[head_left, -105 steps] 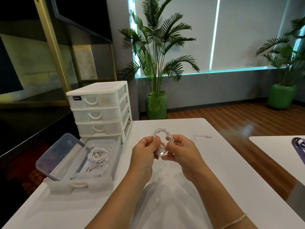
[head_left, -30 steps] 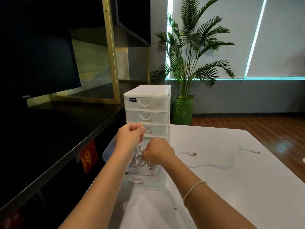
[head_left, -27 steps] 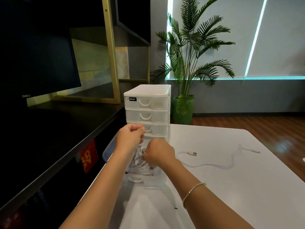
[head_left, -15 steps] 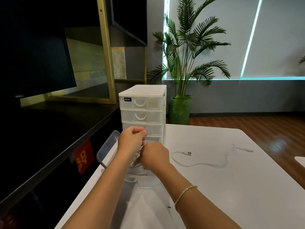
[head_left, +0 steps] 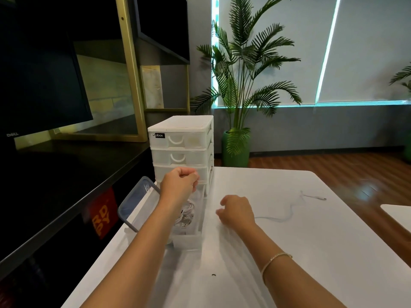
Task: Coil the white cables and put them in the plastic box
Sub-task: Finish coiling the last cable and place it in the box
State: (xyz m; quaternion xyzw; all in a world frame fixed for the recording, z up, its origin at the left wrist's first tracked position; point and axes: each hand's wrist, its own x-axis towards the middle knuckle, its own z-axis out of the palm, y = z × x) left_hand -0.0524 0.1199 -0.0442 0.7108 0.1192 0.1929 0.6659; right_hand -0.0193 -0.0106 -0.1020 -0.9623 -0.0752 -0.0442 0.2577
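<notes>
White cables: two you can count. One coiled bundle [head_left: 185, 215] lies inside the plastic box [head_left: 189, 240] at centre-left; one loose cable [head_left: 289, 210] trails over the table [head_left: 289, 252] at centre-right.
Left hand: your left hand [head_left: 179, 185] is clenched above the box, in front of the drawers; whether it pinches anything cannot be told.
Right hand: your right hand [head_left: 236, 211] hovers just right of the box, fingers loosely curled, holding nothing, near the loose cable's end.
Box lid: one blue-rimmed lid [head_left: 136, 203] leans at the box's left side.
Drawer unit: one white unit [head_left: 181, 150], three drawers visible, just behind the box.
</notes>
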